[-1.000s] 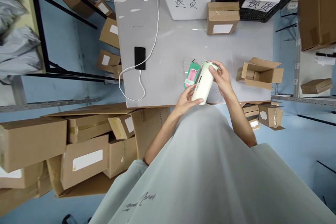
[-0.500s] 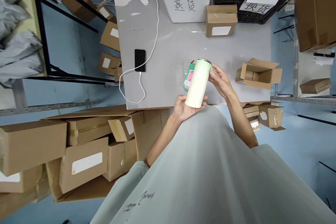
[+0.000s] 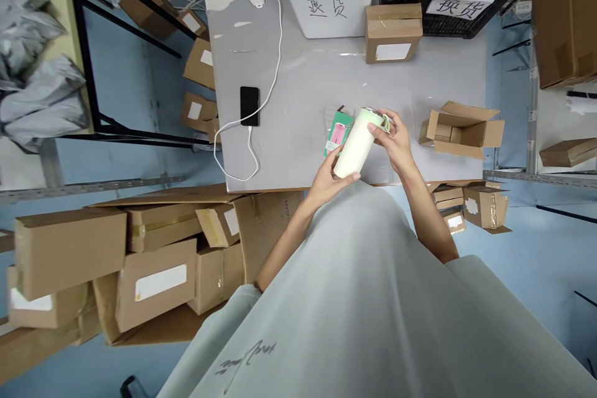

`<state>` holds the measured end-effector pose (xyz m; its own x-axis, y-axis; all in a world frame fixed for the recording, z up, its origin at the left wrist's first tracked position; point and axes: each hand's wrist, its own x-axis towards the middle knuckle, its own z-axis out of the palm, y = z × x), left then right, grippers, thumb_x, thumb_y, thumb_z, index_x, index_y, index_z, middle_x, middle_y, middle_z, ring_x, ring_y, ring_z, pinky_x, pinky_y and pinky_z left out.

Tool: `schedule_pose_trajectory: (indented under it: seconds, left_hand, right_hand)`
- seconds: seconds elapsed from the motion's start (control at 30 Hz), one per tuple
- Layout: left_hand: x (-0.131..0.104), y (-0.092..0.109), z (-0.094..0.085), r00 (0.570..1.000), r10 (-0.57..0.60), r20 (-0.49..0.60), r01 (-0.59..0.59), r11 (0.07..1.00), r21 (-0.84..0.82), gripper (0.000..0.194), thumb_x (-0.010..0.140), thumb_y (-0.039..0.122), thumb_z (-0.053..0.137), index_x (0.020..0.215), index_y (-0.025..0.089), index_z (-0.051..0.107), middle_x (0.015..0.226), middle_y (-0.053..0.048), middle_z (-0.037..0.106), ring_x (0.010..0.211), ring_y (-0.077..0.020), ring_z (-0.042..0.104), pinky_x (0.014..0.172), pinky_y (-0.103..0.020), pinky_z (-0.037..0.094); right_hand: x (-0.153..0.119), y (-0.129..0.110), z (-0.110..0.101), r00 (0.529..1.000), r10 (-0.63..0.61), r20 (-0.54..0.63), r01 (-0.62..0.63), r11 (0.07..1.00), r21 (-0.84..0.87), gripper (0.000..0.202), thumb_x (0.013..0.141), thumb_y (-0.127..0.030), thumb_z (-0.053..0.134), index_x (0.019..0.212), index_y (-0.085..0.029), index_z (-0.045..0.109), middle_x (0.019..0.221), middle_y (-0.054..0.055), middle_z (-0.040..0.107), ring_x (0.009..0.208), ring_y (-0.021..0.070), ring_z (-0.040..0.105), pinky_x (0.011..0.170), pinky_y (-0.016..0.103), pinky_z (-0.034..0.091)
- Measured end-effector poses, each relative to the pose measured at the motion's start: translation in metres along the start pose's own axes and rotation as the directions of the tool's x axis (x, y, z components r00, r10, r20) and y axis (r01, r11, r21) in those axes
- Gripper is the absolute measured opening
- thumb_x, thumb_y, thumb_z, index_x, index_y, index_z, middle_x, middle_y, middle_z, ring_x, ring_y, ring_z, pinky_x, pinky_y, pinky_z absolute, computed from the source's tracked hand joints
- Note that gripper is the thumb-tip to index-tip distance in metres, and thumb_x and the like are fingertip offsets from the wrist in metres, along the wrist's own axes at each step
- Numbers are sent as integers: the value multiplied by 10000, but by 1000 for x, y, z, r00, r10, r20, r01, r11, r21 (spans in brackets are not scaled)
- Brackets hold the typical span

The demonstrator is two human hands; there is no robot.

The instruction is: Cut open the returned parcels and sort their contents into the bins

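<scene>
A pale green-white thermos bottle point(image 3: 357, 144) is held tilted between both hands over the front edge of the table. My left hand point(image 3: 329, 175) wraps round its lower end. The fingers of my right hand point(image 3: 393, 140) close on the upper side, near the lid and a small strap loop point(image 3: 386, 123). A small green and pink box point(image 3: 338, 132) lies on the table just behind and left of the bottle, partly covered by it. Its top flap appears raised.
On the table point(image 3: 303, 93) are a phone point(image 3: 249, 106) on a white cable, a closed carton point(image 3: 393, 34), an open carton point(image 3: 459, 130), a white bin point(image 3: 329, 9) and a black crate point(image 3: 459, 22). Cartons point(image 3: 156, 283) fill a large box at left.
The bottle has tilted further and its base has lifted slightly. My left hand has shifted from beneath the base to round its lower side. The strap loop by my right hand now shows.
</scene>
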<state>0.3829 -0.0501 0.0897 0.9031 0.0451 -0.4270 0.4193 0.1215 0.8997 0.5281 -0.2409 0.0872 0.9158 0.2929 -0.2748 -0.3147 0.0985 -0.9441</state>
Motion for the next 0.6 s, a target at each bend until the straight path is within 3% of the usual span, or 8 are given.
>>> schedule_pose_trajectory:
  seconds: [0.1, 0.2, 0.33, 0.47, 0.6]
  left_hand:
    - [0, 0, 5, 999, -54, 2, 54, 997, -50, 1132, 774, 676, 1013, 1734, 288, 555, 1678, -176, 672, 1494, -444, 686, 1170, -536, 619]
    - [-2, 2, 11, 984, -117, 136, 147, 960, -237, 1023, 808, 650, 989, 1685, 276, 618, 1584, -169, 745, 1366, -442, 783, 1131, -559, 641]
    - [-2, 3, 24, 944, -142, 299, 253, 891, -376, 910, 830, 628, 987, 1592, 217, 708, 1432, -210, 828, 1263, -440, 835, 1125, -573, 634]
    - [7, 2, 38, 937, -124, 325, 225, 928, -297, 859, 827, 685, 974, 1514, 203, 789, 1451, -196, 828, 1352, -462, 783, 1134, -550, 617]
    - [15, 3, 48, 976, -86, 200, 97, 994, -44, 948, 831, 691, 982, 1625, 242, 725, 1668, -163, 707, 1536, -474, 648, 1192, -533, 596]
  right_hand:
    - [2, -8, -13, 999, 14, 50, -15, 1000, 15, 730, 807, -880, 942, 1303, -384, 741, 1442, 33, 810, 1374, 296, 760, 1099, 476, 725]
    - [5, -16, -30, 992, 59, 115, -66, 996, 52, 695, 853, -926, 873, 1260, -374, 764, 1397, 31, 819, 1349, 299, 778, 1121, 506, 718]
    - [8, -18, -53, 984, 77, 160, -87, 995, 51, 715, 812, -899, 930, 1251, -355, 778, 1307, 34, 853, 1276, 300, 807, 1092, 507, 722]
    - [8, -14, -69, 989, 74, 126, -77, 997, 24, 728, 788, -890, 950, 1251, -353, 785, 1212, 15, 878, 1199, 273, 825, 1052, 452, 725]
    - [10, -6, -77, 992, 90, 88, -88, 996, -18, 707, 795, -869, 954, 1232, -341, 782, 1173, 13, 878, 1187, 258, 818, 1044, 427, 713]
